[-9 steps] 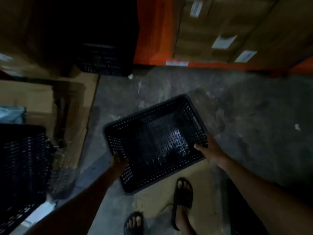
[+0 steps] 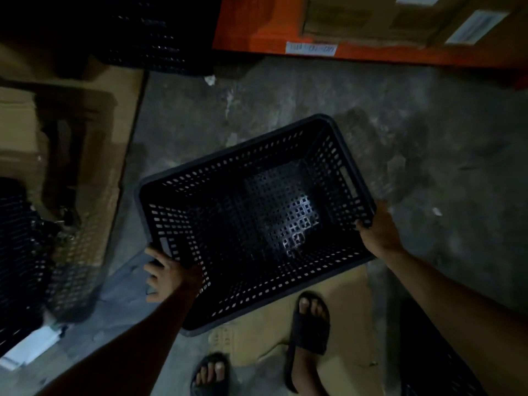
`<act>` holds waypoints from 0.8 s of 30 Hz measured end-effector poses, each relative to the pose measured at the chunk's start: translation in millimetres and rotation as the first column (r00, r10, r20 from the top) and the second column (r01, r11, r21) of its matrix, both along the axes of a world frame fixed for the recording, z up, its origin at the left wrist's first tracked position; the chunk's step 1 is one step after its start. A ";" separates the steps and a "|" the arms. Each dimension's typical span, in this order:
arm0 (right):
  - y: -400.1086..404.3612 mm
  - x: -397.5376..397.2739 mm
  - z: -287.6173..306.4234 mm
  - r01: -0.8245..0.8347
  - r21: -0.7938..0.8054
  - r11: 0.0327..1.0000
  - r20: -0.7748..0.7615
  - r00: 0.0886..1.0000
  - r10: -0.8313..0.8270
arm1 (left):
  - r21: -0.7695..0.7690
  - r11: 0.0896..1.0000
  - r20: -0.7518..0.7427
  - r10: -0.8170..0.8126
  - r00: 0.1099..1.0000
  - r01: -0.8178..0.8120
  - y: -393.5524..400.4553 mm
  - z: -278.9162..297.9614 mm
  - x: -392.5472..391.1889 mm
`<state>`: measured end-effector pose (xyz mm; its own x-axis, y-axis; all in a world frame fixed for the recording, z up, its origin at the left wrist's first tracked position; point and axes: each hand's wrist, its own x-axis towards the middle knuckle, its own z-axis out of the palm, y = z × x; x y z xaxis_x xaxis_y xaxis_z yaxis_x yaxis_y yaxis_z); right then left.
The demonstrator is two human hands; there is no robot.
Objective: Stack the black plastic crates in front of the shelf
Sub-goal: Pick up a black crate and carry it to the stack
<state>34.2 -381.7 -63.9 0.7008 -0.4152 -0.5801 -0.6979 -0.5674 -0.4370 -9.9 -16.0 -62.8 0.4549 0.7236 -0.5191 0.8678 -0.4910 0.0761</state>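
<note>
I hold an empty black perforated crate [image 2: 251,221] above the concrete floor, open side up and tilted. My left hand [image 2: 167,271] grips its near left corner by the handle slot. My right hand [image 2: 378,232] grips the rim at its right corner. A second black crate [image 2: 148,38] stands in the dark at the top left, beside the orange shelf beam [image 2: 285,32]. Another black crate [image 2: 20,252] shows at the left edge, and part of one more crate [image 2: 428,361] shows at the bottom right.
Flattened cardboard [image 2: 85,144] lies on the floor at the left. Brown boxes [image 2: 371,18] sit on the shelf. My feet in black sandals [image 2: 310,324] stand on a cardboard sheet [image 2: 343,310] below the crate. Bare concrete [image 2: 414,132] lies between crate and shelf.
The held crate sits lower and nearer in view, and the shelf beam has shifted toward the top. Both hands keep their grip on it.
</note>
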 end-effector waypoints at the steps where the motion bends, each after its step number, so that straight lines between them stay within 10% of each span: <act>1: -4.2 2.4 -4.0 0.020 -0.027 0.999 -0.005 1.000 -0.020 | 0.000 1.000 0.007 0.028 1.000 -0.028 1.3 1.4 3.6; 24: -160.8 68.7 -3.8 0.546 0.081 0.834 0.168 0.817 -0.551 | -0.107 0.881 0.381 -0.392 0.837 0.461 -101.8 4.6 233.6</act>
